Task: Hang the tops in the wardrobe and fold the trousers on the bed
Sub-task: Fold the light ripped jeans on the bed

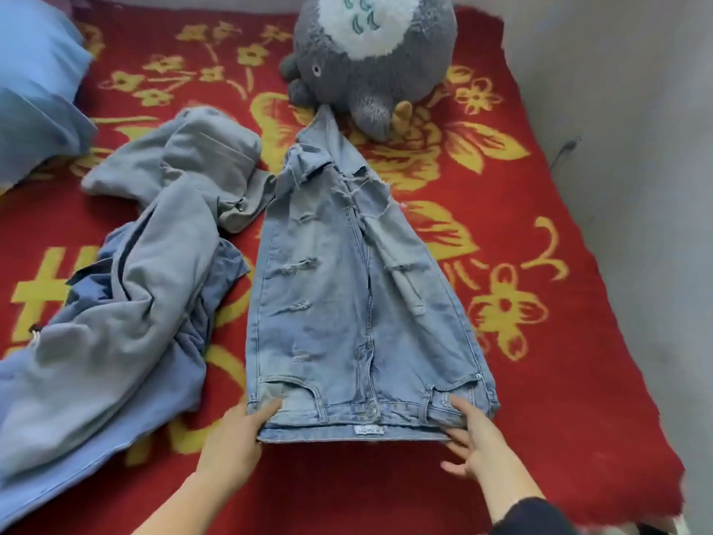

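The ripped jeans (347, 295) lie flat in the middle of the red blanket (540, 380), waistband nearest the person and legs running up towards 12 o'clock. The left hand (235, 430) pinches the waistband corner at 7 o'clock. The right hand (468, 438) pinches the corner at 5 o'clock with the thumb on top, its lower fingers splayed loose. The far hem sits right against the grey plush toy (370, 59), so I'd guess a fold pulled from the waistband could drag the toy or leave that leg twisted. The frayed knee rips look likely to snag or bunch and spoil a flat crease. At 9 o'clock the heap of grey trousers (154, 264) over a blue garment (227, 272) lies just beside the jeans' left edge, so a sideways fold could catch it. The blue pillow (34, 90) fills 10 o'clock. The roomiest side is 3 o'clock, open blanket up to the wall (636, 148), and at 6 o'clock there is a bare strip before the bed's edge.
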Available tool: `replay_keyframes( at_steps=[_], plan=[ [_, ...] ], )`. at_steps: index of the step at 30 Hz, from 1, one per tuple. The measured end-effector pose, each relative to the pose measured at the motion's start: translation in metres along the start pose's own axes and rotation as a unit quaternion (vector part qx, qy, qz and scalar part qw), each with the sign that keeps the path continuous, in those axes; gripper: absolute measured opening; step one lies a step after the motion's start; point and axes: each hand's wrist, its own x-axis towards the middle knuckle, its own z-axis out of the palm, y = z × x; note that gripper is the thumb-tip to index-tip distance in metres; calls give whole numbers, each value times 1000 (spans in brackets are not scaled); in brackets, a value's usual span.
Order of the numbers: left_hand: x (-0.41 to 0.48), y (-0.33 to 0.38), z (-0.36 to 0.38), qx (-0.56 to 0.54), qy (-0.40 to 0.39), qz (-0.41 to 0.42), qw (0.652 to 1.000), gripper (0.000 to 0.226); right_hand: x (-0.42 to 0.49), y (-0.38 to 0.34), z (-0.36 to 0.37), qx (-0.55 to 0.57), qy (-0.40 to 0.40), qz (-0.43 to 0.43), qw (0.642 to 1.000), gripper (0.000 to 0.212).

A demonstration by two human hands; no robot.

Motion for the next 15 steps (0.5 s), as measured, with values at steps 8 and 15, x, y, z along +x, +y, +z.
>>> replay_keyframes(
  at_steps=[8, 15],
  plan=[
    [-39, -31, 63, -90, -125, -111, 982, 63, 24, 52, -35, -318, 215, -134, 914, 69],
    [-24, 1, 78, -265, 64, -212, 939, 10, 70, 45, -25, -466, 155, -238, 838, 47]
  ],
)
